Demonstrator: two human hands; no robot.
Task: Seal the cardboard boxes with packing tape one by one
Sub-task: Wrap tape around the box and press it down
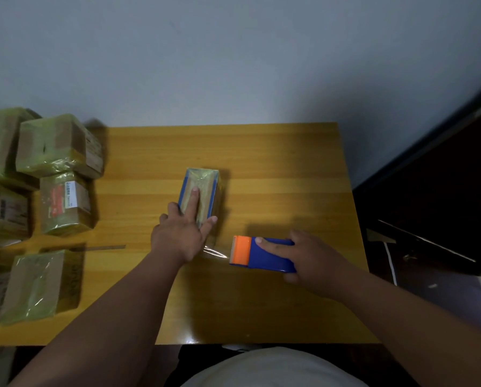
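Observation:
A narrow blue-edged cardboard box (206, 185), its top covered in yellowish tape, lies in the middle of the wooden table (275, 163). My left hand (182, 230) presses on the box's near end, index finger straight along the top and thumb at its right side. My right hand (312, 261) grips a blue tape dispenser with an orange cutter (261, 254), just right of the box's near end. A clear strip of tape (215, 252) runs from the cutter to the box.
Several taped cardboard boxes (58, 146) are stacked and spread along the table's left side, one lying flat at the near left (41, 283). A thin strip (102, 248) lies on the table beside them. A dark cabinet (443, 191) stands to the right.

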